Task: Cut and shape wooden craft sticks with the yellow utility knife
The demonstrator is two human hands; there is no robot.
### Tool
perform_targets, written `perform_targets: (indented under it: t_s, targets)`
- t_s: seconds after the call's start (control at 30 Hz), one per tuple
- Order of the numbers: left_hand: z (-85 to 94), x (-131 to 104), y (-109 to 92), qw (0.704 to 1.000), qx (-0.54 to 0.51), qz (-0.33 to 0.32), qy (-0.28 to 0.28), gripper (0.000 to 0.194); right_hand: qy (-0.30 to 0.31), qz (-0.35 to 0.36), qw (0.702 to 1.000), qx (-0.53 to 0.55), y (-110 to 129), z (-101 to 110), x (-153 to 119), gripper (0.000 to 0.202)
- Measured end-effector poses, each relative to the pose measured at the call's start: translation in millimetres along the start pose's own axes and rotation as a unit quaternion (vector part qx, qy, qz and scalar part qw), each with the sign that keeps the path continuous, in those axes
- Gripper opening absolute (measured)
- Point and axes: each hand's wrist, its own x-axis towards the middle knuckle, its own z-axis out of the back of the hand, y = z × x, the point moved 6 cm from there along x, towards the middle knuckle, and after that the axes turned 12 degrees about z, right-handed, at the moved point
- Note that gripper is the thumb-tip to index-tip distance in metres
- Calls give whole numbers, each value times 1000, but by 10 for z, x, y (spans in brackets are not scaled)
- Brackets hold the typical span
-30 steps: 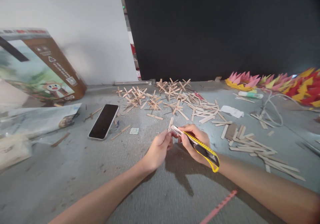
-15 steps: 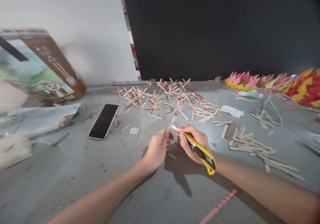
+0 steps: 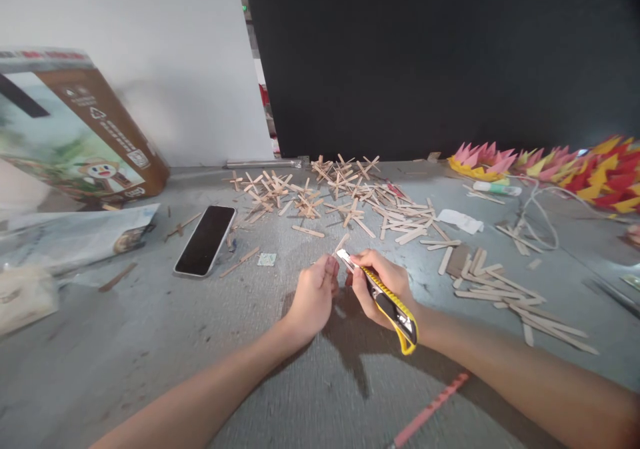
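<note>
My left hand pinches a small wooden stick, whose tip points up and away from me. Wrapped round a yellow and black box cutter is my right hand, just to the right of the left one. The cutter's metal blade end lies close against the stick; whether it touches the wood is too small to tell. Beyond both hands lies a heap of crossed wooden sticks. Loose flat sticks are spread to the right of my right hand.
A phone lies on the grey table at left, near a brown printed box and plastic packaging. Folded paper pieces, a glue stick and a white cable are at right. A pink strip lies in front.
The box cutter and my right hand have shifted slightly left, and the cutter's handle end has swung a little left and down. The view has moved slightly. Both grips are the same.
</note>
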Motion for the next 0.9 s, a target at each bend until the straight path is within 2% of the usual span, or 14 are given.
perform_targets:
  t_s: [0.23, 0.33, 0.43, 0.63, 0.77, 0.9]
  targets:
    - [7, -9, -14, 999, 32, 1, -12, 47, -4, -2, 1000, 17, 37, -3, 7, 10]
    - [11, -5, -12, 999, 33, -3, -18, 48, -15, -27, 999, 25, 14, -18, -12, 5]
    - [9, 2, 6, 1000, 3, 6, -19, 49, -33, -62, 996, 47, -17, -49, -45, 4]
    - [-46, -7, 13, 997, -74, 32, 17, 52, -68, -113, 984, 116, -39, -109, -81, 10]
    - [-49, -11, -11, 999, -48, 17, 14, 49, -79, -128, 976, 154, -45, -125, -74, 12]
    - [-26, -6, -34, 1000, 24, -14, -6, 46, -101, -142, 964, 200, -40, -119, -41, 11]
